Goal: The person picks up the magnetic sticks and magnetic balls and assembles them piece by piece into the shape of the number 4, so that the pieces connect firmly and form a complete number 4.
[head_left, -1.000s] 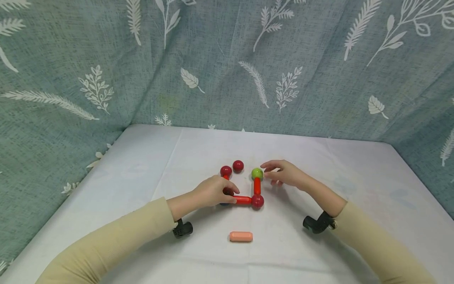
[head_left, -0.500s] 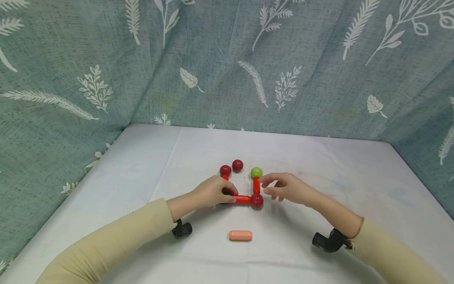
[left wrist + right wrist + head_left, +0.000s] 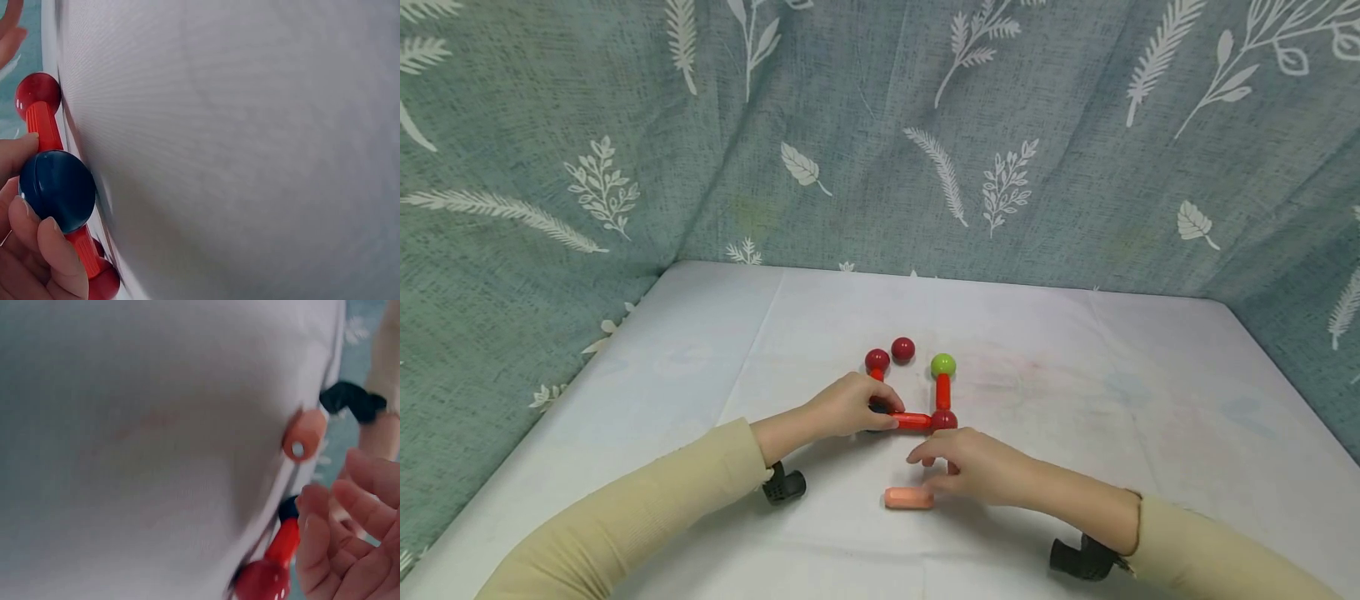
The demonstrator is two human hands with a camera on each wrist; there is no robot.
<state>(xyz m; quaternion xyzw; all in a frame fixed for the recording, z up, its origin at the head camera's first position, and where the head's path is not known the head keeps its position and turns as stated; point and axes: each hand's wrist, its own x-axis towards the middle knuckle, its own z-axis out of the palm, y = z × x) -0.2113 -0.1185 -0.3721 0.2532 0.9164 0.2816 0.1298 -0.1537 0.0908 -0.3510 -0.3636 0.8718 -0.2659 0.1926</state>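
Observation:
My left hand [image 3: 853, 406] grips a dark blue ball [image 3: 59, 187] at a corner of a U-shaped frame of rods and balls. A red rod [image 3: 912, 422] runs from it to a red ball [image 3: 943, 419], and another red rod [image 3: 943, 390] leads on to a green ball [image 3: 943, 365]. The frame's left side ends in a red ball [image 3: 877, 361], its rod partly hidden by my left hand. My right hand [image 3: 981, 468], fingers loosely bent, hovers beside a salmon-orange rod [image 3: 907, 498], its thumb near the rod's right end. That rod shows a silvery tip in the right wrist view.
A loose red ball [image 3: 903, 350] rests behind the frame, close to its left end. Everything lies on a white cloth-covered table [image 3: 760, 533], with a blue-green leaf-patterned curtain [image 3: 850, 125] along the back and sides.
My right hand has come away from the green ball, down past the frame's right side and toward the orange rod. My left hand has stayed at the blue ball.

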